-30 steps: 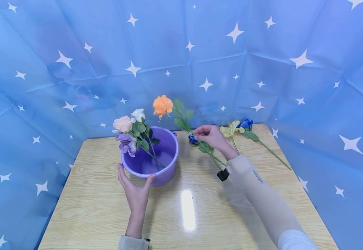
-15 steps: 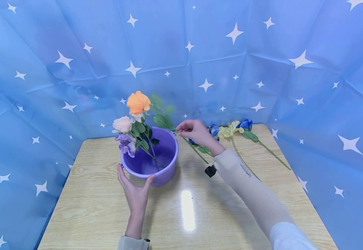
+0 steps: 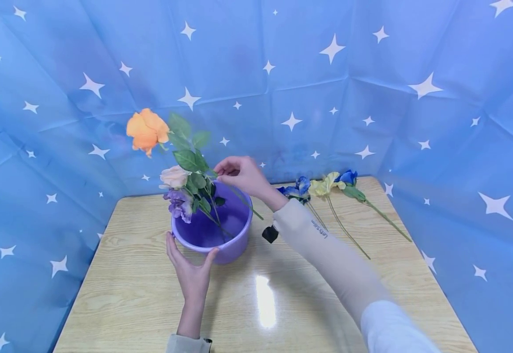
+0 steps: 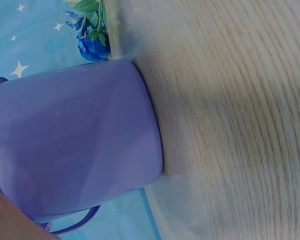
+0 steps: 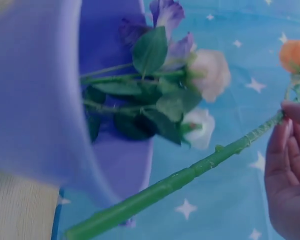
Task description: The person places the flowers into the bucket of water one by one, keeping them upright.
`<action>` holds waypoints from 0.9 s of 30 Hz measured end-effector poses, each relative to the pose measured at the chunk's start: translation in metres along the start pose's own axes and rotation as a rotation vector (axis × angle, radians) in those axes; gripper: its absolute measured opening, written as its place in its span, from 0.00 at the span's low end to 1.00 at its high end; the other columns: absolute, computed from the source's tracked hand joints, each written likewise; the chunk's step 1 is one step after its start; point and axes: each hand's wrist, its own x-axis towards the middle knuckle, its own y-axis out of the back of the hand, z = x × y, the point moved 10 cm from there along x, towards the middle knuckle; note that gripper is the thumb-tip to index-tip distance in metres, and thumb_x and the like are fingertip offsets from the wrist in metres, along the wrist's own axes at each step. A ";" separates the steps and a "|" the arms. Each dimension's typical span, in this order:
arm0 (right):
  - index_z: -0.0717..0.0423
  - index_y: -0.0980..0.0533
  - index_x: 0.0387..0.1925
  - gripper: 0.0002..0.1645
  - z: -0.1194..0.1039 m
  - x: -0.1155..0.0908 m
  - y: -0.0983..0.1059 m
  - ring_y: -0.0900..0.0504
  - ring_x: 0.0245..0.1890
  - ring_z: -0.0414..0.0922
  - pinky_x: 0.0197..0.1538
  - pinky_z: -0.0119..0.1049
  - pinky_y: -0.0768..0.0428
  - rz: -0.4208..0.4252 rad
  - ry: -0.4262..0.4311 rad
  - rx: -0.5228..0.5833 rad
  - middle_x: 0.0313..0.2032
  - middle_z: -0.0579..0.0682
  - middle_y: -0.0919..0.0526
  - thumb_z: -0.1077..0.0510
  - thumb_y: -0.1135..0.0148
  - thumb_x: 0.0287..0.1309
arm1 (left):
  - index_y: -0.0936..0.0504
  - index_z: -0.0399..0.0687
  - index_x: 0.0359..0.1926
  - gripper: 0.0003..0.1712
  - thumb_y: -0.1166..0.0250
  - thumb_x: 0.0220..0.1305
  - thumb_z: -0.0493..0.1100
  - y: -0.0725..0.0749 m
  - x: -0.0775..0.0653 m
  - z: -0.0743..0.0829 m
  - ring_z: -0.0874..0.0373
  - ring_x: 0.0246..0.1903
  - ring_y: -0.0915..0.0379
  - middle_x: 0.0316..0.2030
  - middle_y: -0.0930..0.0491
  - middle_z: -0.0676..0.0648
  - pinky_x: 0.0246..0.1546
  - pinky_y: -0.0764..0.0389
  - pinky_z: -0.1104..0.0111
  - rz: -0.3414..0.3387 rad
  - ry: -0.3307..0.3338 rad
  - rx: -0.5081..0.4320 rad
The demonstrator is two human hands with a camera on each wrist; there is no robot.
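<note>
An artificial orange rose (image 3: 147,130) with green leaves is pinched by its stem in my right hand (image 3: 246,175), above the back right rim of the purple bucket (image 3: 232,252). Its bloom leans to the left, and in the right wrist view the bare stem end (image 5: 140,202) crosses in front of the bucket's mouth. My left hand (image 3: 192,274) rests against the bucket's near left side, thumb and fingers spread and fairly straight. Inside the bucket stand a pale pink rose (image 3: 174,176), a purple flower (image 3: 180,203) and a white rose (image 5: 199,127), all leaning left.
Blue flowers (image 3: 299,187), a yellow flower (image 3: 324,185) and a blue rose (image 3: 348,177) with a long stem lie at the back right of the wooden table (image 3: 119,284). A blue star-patterned cloth (image 3: 256,73) hangs behind and at both sides.
My right hand has carried the orange rose leftward from beside the blue flowers to over the bucket, its bloom rising a little. My left hand and the bucket have stayed in place.
</note>
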 end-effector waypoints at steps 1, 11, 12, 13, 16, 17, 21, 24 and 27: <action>0.61 0.17 0.42 0.10 -0.003 0.003 -0.003 0.17 0.36 0.43 0.43 0.30 0.15 0.009 0.006 0.008 0.38 0.56 0.13 0.66 0.33 0.58 | 0.57 0.45 0.79 0.73 0.17 0.41 0.47 0.000 0.000 0.000 0.43 0.77 0.57 0.79 0.55 0.43 0.77 0.49 0.42 -0.001 0.000 0.000; 0.62 0.17 0.42 0.09 -0.012 0.014 -0.021 0.17 0.34 0.43 0.41 0.28 0.15 0.118 0.049 0.058 0.37 0.57 0.13 0.67 0.34 0.59 | 0.57 0.42 0.79 0.73 0.17 0.41 0.46 0.000 0.000 0.000 0.42 0.78 0.58 0.79 0.55 0.42 0.77 0.50 0.42 0.001 0.001 -0.003; 0.62 0.17 0.42 0.09 -0.010 0.013 -0.022 0.17 0.34 0.43 0.41 0.27 0.15 0.121 0.046 0.052 0.37 0.57 0.13 0.66 0.34 0.59 | 0.56 0.42 0.79 0.73 0.17 0.41 0.46 0.000 0.000 0.000 0.42 0.78 0.58 0.79 0.55 0.42 0.77 0.50 0.42 0.002 -0.001 -0.004; 0.62 0.17 0.42 0.09 -0.007 0.011 -0.023 0.17 0.34 0.43 0.40 0.26 0.16 0.120 0.040 0.042 0.37 0.57 0.13 0.66 0.34 0.59 | 0.56 0.42 0.79 0.73 0.17 0.41 0.46 0.000 0.000 0.000 0.42 0.78 0.58 0.79 0.56 0.42 0.77 0.50 0.42 0.000 0.003 -0.006; 0.61 0.17 0.42 0.08 0.006 0.005 -0.026 0.17 0.33 0.43 0.38 0.25 0.17 0.126 0.013 -0.002 0.36 0.56 0.13 0.66 0.34 0.59 | 0.57 0.43 0.79 0.73 0.17 0.41 0.46 0.000 0.000 0.001 0.42 0.78 0.58 0.79 0.56 0.42 0.77 0.50 0.42 -0.002 -0.002 -0.004; 0.60 0.17 0.42 0.08 0.012 0.002 -0.027 0.17 0.33 0.43 0.38 0.24 0.17 0.131 0.005 -0.013 0.36 0.55 0.12 0.66 0.34 0.59 | 0.57 0.43 0.79 0.73 0.17 0.41 0.46 0.000 0.000 0.001 0.42 0.78 0.58 0.79 0.55 0.42 0.77 0.50 0.42 -0.001 -0.004 -0.002; 0.60 0.17 0.40 0.07 0.030 -0.006 -0.029 0.16 0.32 0.43 0.37 0.24 0.17 0.167 -0.005 -0.049 0.35 0.55 0.12 0.66 0.33 0.59 | 0.57 0.43 0.79 0.73 0.17 0.41 0.46 0.001 0.001 0.002 0.42 0.77 0.57 0.78 0.54 0.39 0.77 0.49 0.42 0.006 -0.015 0.006; 0.60 0.17 0.40 0.07 0.041 -0.011 -0.030 0.15 0.32 0.44 0.37 0.26 0.16 0.196 -0.011 -0.068 0.34 0.55 0.11 0.65 0.32 0.58 | 0.57 0.44 0.79 0.73 0.17 0.41 0.46 0.001 0.000 0.002 0.42 0.77 0.57 0.78 0.54 0.39 0.77 0.49 0.42 0.007 -0.017 0.004; 0.60 0.17 0.40 0.07 0.053 -0.014 -0.031 0.15 0.34 0.44 0.37 0.26 0.16 0.221 -0.039 -0.077 0.35 0.55 0.11 0.65 0.31 0.58 | 0.56 0.44 0.79 0.72 0.17 0.42 0.47 0.001 0.000 0.002 0.42 0.77 0.57 0.79 0.54 0.41 0.77 0.49 0.42 0.007 -0.018 0.005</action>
